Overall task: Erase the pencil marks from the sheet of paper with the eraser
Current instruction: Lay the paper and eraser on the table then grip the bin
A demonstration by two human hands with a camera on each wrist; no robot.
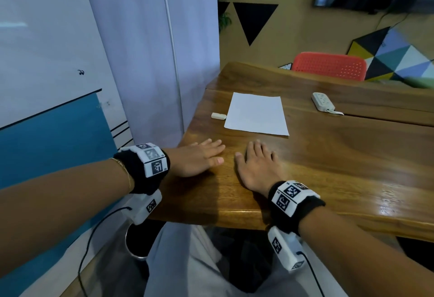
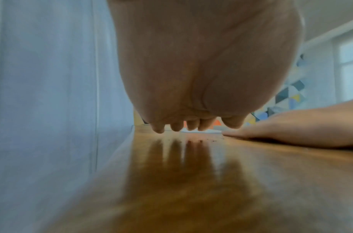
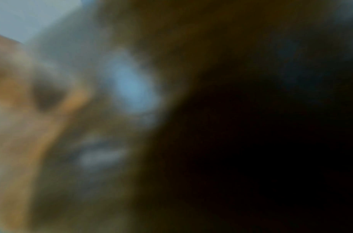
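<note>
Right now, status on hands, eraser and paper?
Left hand and right hand flat on table, holding nothing. Eraser untouched, left of paper. Nothing between.

I see a glossy golden-brown wooden table [image 1: 328,155] with darker grain streaks running across it. On it lies a plain white rectangular sheet of paper [image 1: 256,113]; any pencil marks are too faint for me to make out. Beside it sits a small off-white block eraser [image 1: 218,115], and further right a white plastic power strip [image 1: 322,101]. Behind the table I see a coral-red perforated plastic chair [image 1: 328,65]. The tan wall [image 1: 293,38] carries black triangles, plus a patch of yellow, blue, teal, white and black triangles. My wrists wear black bands [image 1: 136,172] with white panels printed in black square-code patterns. To the left hangs a pale lilac curtain [image 1: 145,50].
</note>
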